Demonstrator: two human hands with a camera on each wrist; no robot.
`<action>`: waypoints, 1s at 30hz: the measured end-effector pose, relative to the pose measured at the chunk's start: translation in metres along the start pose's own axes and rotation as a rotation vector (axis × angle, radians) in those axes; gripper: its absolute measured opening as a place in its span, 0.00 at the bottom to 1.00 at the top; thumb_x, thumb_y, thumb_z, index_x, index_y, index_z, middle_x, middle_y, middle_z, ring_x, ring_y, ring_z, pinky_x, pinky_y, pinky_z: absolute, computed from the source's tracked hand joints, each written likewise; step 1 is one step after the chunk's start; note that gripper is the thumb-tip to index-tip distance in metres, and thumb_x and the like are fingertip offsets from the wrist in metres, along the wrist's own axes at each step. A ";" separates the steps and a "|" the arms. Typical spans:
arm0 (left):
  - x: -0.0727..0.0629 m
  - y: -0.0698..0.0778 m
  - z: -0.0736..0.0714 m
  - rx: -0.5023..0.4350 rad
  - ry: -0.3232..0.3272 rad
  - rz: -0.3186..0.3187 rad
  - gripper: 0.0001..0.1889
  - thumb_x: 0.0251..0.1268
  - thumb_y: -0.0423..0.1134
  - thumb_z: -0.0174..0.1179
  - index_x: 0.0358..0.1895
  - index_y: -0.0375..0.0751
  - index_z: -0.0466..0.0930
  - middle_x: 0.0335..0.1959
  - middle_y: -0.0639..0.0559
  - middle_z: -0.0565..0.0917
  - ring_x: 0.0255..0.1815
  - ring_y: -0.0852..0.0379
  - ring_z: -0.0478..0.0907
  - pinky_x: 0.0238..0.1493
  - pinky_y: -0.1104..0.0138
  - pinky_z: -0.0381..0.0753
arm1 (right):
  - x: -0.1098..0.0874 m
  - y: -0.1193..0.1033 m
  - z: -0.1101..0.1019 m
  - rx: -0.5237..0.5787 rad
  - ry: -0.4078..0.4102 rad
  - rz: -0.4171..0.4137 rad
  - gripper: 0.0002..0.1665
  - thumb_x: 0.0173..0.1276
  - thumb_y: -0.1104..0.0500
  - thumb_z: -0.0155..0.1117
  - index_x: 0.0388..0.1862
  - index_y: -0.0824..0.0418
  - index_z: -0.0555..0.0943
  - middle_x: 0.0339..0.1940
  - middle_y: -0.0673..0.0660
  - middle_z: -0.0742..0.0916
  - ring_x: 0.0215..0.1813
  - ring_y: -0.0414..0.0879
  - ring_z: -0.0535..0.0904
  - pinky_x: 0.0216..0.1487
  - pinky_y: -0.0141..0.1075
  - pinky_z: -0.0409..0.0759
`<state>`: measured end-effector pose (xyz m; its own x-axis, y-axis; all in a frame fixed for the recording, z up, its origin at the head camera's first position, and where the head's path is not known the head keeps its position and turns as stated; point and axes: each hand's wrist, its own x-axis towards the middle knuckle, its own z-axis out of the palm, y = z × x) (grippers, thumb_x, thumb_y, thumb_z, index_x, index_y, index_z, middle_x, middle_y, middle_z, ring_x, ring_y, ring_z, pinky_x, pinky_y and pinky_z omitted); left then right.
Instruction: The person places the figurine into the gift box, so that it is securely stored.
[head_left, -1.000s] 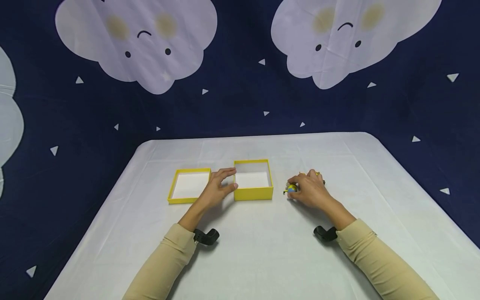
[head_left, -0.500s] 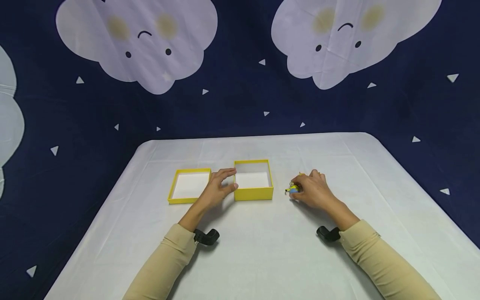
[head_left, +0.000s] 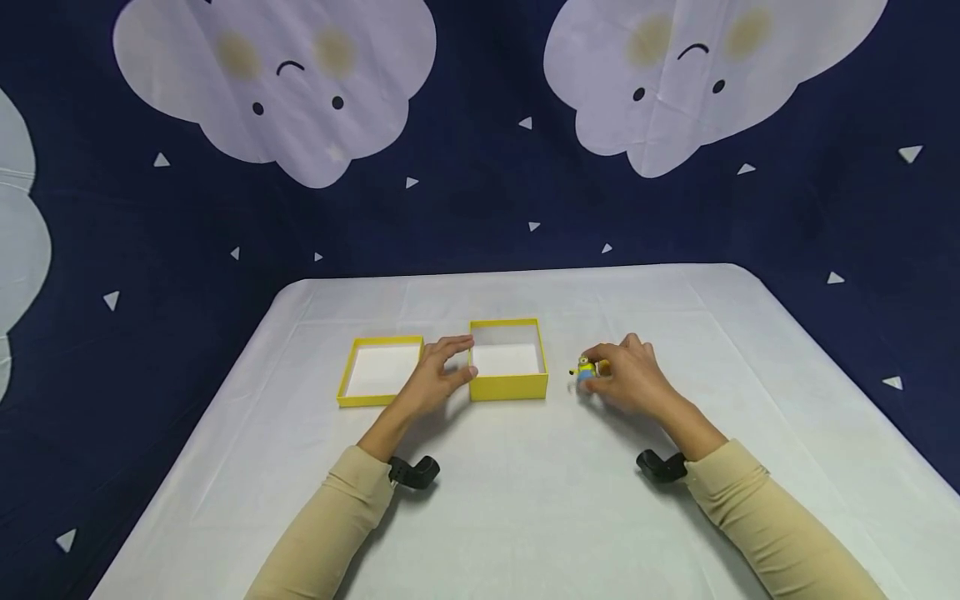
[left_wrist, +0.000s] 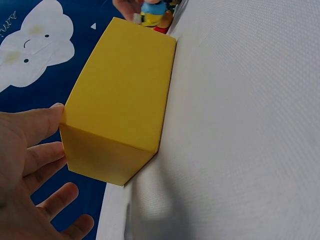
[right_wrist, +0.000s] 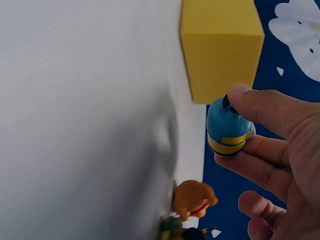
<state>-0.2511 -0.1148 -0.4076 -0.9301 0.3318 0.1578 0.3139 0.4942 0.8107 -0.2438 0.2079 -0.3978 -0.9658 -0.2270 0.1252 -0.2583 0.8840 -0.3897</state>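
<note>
My right hand (head_left: 632,377) pinches a small yellow-and-blue Minion figurine (head_left: 585,370) between thumb and fingers, right of the open yellow box (head_left: 508,387). Seen from the right wrist, the figurine (right_wrist: 226,125) shows its blue and yellow lower part, held off the white cloth. At the box's left side my left hand (head_left: 433,377) stays with spread fingers. The left wrist view has its thumb (left_wrist: 44,122) touching the box's edge, with the other fingers loosely extended. The box's visible inside is white, with nothing seen in it.
A shallow yellow-rimmed lid (head_left: 372,402) lies left of the box, partly behind the left hand. Below the right hand, a brown toy figure (right_wrist: 192,197) and a dark-and-yellow toy (right_wrist: 172,230) lie on the white-covered table (head_left: 517,500). A dark blue cloud-print cloth (head_left: 480,225) hangs behind.
My right hand has lifted the Minion figurine slightly and drawn it a little to the right, turning it more upright. The left hand and the box have stayed in place.
</note>
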 end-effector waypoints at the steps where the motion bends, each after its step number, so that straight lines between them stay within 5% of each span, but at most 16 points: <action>1: 0.000 0.000 0.000 0.002 0.001 0.000 0.27 0.65 0.40 0.59 0.66 0.39 0.68 0.69 0.54 0.67 0.69 0.50 0.57 0.69 0.49 0.61 | 0.000 -0.001 -0.001 0.007 0.003 -0.005 0.28 0.51 0.50 0.72 0.52 0.55 0.81 0.33 0.55 0.84 0.40 0.50 0.63 0.37 0.38 0.54; 15: -0.002 0.000 0.001 0.003 -0.003 -0.005 0.26 0.65 0.41 0.59 0.66 0.42 0.68 0.69 0.54 0.67 0.70 0.50 0.58 0.69 0.49 0.61 | 0.005 -0.020 -0.011 0.136 0.039 0.021 0.30 0.52 0.46 0.72 0.55 0.53 0.80 0.46 0.55 0.86 0.43 0.51 0.63 0.37 0.37 0.56; 21: -0.002 0.002 0.000 0.005 -0.001 0.000 0.27 0.65 0.41 0.59 0.66 0.39 0.68 0.69 0.54 0.67 0.70 0.50 0.58 0.69 0.49 0.62 | 0.008 -0.026 -0.013 0.160 0.043 0.025 0.30 0.53 0.45 0.71 0.55 0.51 0.80 0.37 0.58 0.82 0.41 0.51 0.64 0.36 0.37 0.58; 30: -0.002 0.001 0.000 0.004 -0.003 0.000 0.27 0.65 0.41 0.58 0.67 0.40 0.67 0.70 0.53 0.66 0.71 0.48 0.55 0.69 0.47 0.60 | 0.014 -0.038 -0.014 0.201 0.015 0.027 0.30 0.54 0.45 0.71 0.56 0.51 0.79 0.49 0.56 0.84 0.47 0.51 0.68 0.38 0.37 0.61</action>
<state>-0.2491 -0.1146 -0.4067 -0.9294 0.3342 0.1566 0.3149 0.4969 0.8087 -0.2473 0.1769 -0.3686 -0.9725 -0.1968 0.1247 -0.2326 0.7898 -0.5676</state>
